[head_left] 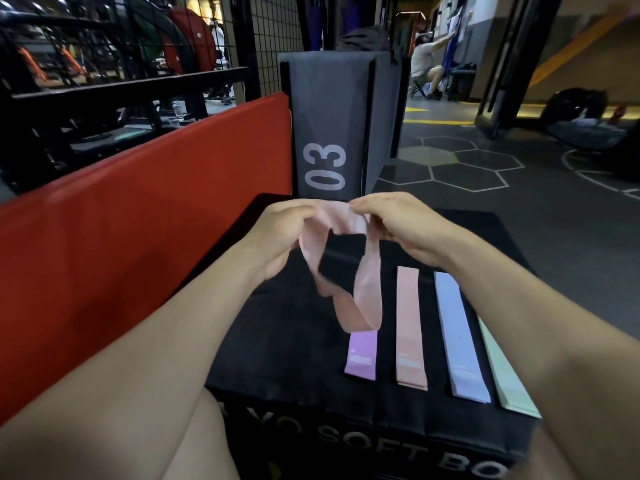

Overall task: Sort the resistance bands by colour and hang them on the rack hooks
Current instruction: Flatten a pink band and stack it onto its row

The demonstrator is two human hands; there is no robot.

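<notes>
Two bare forearms are reaching in from the bottom corners, meeting above a black soft box (277, 358) that is serving as the tabletop. The left hand (277, 233) and the right hand (398, 225) are both pinching the top edge of a pale pink band (369, 292), fingers curled onto it close together, so the loop is hanging twisted in the air between them and partly blurring. Below it, four bands are lying flat and side by side on the box top: a purple band (362, 355), partly hidden behind the hanging loop, then a peach band (409, 327), a blue band (460, 337) and a green band (507, 372) nearest the right edge. A grey box (332, 109) marked 03 is standing upright behind, with a red pad (145, 216) leaning on the left.
</notes>
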